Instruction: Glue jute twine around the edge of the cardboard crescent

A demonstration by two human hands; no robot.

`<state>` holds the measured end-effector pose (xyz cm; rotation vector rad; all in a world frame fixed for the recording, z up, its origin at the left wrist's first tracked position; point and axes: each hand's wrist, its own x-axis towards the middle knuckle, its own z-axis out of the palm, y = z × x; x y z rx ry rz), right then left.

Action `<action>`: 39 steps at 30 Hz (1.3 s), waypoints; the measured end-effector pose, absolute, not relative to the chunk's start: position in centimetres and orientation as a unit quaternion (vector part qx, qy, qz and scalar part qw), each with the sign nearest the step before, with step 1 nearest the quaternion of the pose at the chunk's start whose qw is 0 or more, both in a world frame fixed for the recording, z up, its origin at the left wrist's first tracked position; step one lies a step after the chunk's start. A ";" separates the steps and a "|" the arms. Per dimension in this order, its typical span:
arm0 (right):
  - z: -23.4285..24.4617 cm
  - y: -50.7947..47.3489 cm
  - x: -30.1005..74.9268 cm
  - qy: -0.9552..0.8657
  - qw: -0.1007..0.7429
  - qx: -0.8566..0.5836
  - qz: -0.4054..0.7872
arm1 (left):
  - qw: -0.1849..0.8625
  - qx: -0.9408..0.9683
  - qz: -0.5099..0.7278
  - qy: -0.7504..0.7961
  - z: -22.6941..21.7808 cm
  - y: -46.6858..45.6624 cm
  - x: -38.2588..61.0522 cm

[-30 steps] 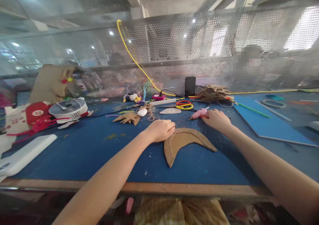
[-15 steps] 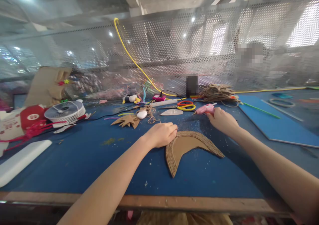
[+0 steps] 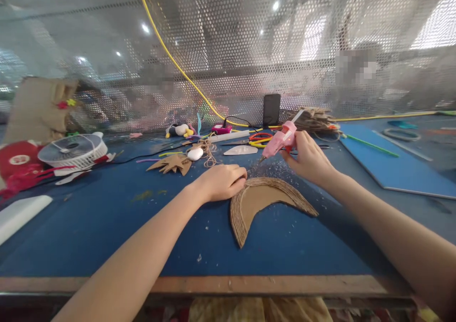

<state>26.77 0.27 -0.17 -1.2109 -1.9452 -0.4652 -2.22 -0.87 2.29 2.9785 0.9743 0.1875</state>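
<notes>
A cardboard crescent lies on the blue table, rows of brown twine running along its outer curve. My left hand is closed at its upper left edge, fingers pressed together; whether a twine end is between them is hidden. My right hand grips a pink hot glue gun, raised above the table beyond the crescent. Its nozzle points down and left, apart from the cardboard, and a white glue stick sticks out of its back.
Behind my hands lie scissors, a spiky cardboard piece, a white rounded case and loose twine. A phone stands by a twine bundle. A white fan sits left, a blue board right.
My right hand has lifted the glue gun off the table and tilted it nozzle-down. My left hand stays at the crescent's edge. The view has tipped down slightly.
</notes>
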 end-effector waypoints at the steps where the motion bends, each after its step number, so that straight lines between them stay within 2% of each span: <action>1: 0.1 0.0 26.6 -0.777 0.388 -0.457 -0.191 | -0.003 0.950 0.060 0.307 2.3 -0.9 -2.3; 6: 0.7 -1.4 25.1 -0.813 0.372 -0.396 -0.209 | -0.025 0.953 0.068 0.293 2.2 -0.7 -2.4; 13: 0.1 -1.6 24.3 -0.832 0.315 -0.392 -0.232 | -0.048 0.952 0.076 0.293 1.7 -0.6 -2.3; 30: -0.1 -1.7 23.9 -0.810 0.302 -0.455 -0.212 | 0.019 0.946 0.102 0.308 1.1 0.1 -2.3; 39: -0.3 -1.6 24.0 -0.810 0.302 -0.461 -0.204 | 0.009 0.946 0.113 0.304 0.9 0.3 -2.3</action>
